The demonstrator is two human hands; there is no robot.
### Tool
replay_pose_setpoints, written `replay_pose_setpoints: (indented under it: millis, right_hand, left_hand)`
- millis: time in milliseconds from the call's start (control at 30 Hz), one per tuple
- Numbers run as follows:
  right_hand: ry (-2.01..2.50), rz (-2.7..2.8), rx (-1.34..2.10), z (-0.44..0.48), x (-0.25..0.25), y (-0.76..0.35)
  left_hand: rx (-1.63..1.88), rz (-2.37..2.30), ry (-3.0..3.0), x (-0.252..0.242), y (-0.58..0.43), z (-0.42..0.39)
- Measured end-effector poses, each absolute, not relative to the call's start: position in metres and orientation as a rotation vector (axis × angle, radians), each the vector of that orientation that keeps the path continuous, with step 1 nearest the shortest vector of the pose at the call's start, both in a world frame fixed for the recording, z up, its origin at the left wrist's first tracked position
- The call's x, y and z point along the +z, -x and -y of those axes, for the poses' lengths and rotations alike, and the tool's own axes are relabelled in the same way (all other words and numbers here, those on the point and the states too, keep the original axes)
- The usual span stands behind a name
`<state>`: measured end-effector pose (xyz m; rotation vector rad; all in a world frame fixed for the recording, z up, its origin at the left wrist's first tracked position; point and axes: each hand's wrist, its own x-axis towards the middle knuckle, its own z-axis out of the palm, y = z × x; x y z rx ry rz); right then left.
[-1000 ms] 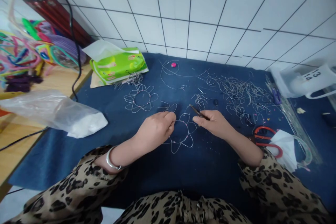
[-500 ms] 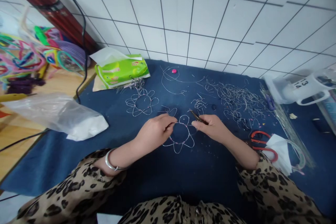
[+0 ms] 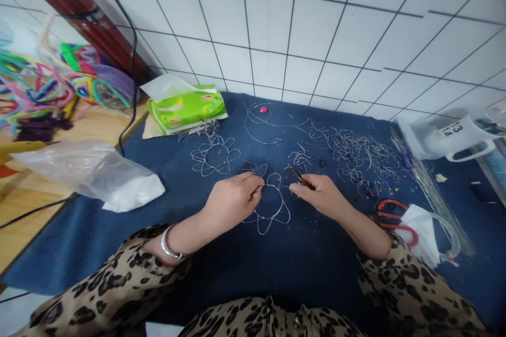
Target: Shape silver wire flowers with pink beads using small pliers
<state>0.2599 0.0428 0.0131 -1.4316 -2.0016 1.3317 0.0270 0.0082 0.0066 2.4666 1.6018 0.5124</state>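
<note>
A wire flower frame with small pink beads (image 3: 272,205) lies on the dark blue cloth (image 3: 276,263) between my hands. My left hand (image 3: 233,199) is closed, pinching the frame's left side. My right hand (image 3: 322,195) is closed round a small dark tool, perhaps pliers (image 3: 299,176), whose tip points up-left toward the frame's upper right petal. A silver bangle sits on my left wrist. A second, finished wire flower (image 3: 215,155) lies farther back on the left.
A heap of loose wire pieces (image 3: 356,152) spreads at the back right, with a pink bead (image 3: 263,109) behind. Red-handled scissors (image 3: 395,216), a green tissue pack (image 3: 185,108), a clear plastic bag (image 3: 87,172), a white mug (image 3: 454,137) and coloured pipe cleaners (image 3: 43,89) surround the work area.
The view shifted slightly. Both hands stay closed on the frame and tool, with the frame turned a little between them.
</note>
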Motion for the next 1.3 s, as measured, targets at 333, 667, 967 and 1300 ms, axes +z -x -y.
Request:
replay_pose_setpoints:
  millis: [333,667,967,1300]
  right_hand:
    - [1.489,2.084,1.158,-0.035,0.018,-0.257]
    - [1.555,2.348,0.800,-0.034,0.007,-0.252]
    - [1.442,2.226,1.066,-0.036,0.002,-0.251]
    - [1.367,2.076,1.275,-0.035,0.004,-0.250]
  left_hand:
    - [0.439,-1.703,-2.592,0.004,-0.028,-0.006]
    - [0.482,-1.593,-2.383,0.001,-0.037,-0.002]
    - [0.686,-1.361,-2.050,0.000,-0.041,-0.004]
    - [0.762,-1.196,-1.950,-0.008,-0.045,-0.004]
